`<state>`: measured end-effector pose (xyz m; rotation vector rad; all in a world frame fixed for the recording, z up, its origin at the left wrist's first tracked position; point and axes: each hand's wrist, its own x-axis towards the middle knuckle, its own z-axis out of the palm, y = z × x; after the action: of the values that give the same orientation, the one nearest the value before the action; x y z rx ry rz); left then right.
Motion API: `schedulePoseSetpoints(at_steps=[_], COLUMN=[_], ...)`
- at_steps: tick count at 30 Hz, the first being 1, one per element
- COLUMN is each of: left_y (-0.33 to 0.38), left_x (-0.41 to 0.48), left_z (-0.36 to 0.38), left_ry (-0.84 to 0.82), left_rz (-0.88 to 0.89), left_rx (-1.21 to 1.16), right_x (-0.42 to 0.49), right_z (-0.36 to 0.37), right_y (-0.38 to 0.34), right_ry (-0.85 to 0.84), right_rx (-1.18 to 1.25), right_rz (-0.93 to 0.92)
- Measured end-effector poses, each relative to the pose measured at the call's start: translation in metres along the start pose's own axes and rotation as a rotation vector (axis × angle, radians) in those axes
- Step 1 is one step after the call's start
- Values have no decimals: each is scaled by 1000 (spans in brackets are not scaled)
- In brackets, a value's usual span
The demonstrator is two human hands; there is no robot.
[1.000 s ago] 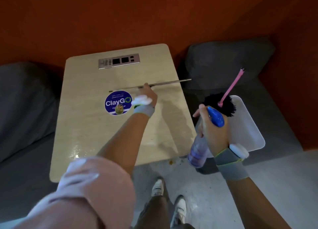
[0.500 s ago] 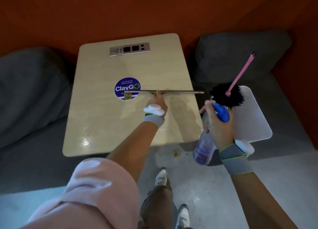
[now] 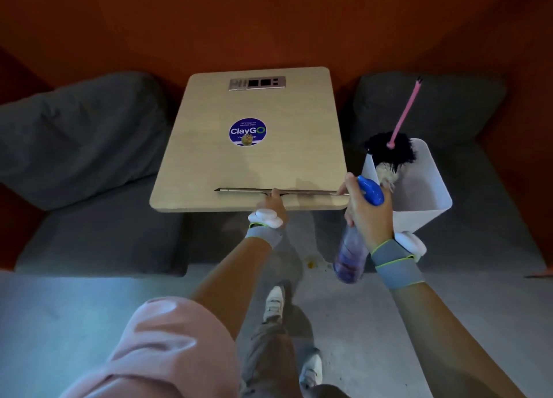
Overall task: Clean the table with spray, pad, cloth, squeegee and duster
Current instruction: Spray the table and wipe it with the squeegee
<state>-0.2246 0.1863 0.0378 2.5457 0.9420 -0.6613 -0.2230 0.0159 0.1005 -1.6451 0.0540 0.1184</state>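
The left hand grips the squeegee by its middle, fingers closed on the handle. The blade lies flat across the table, close to its near edge. The right hand hangs just off the table's near right corner, fingers wrapped round the neck of a spray bottle. A duster stands head-down in a white bin beside the table.

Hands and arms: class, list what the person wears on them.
No gloves on the left hand or right hand. Each wrist carries a grey, lime-edged wristband topped by a white rounded pod. A pink sleeve covers the left upper arm.
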Motion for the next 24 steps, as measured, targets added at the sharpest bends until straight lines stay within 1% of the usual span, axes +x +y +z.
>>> schedulePoseSetpoints(at_steps=[5,8,11,13,16,18,21,24], left_y=[-19,-30,-45,-54,-60,-63,-69,-80], left_x=[-16,-20,-8,14,59,91,134,153], left_z=[12,11,3,-20,-73,-103,-135,-140], left_ry=[6,37,174,280,357,354,299,233], left_rz=[54,56,157,217,196,176,163,84], left_rx=[14,-60,-122,-126,-116,-99,-50,53], right_x=[-18,-21,-14,-5,9,19,32,33], right_z=[-2,-1,6,17,40,62,92,108], right_y=[1,-1,-1,-2,-7,-9,-12,-11], right_ry=[-24,-34,-20,-2,3,8,15,10], right_rx=[-21,-35,-27,-41,-71,-99,-96,-77], right_rz=[1,-5,0,6,-5,-12,-6,-6])
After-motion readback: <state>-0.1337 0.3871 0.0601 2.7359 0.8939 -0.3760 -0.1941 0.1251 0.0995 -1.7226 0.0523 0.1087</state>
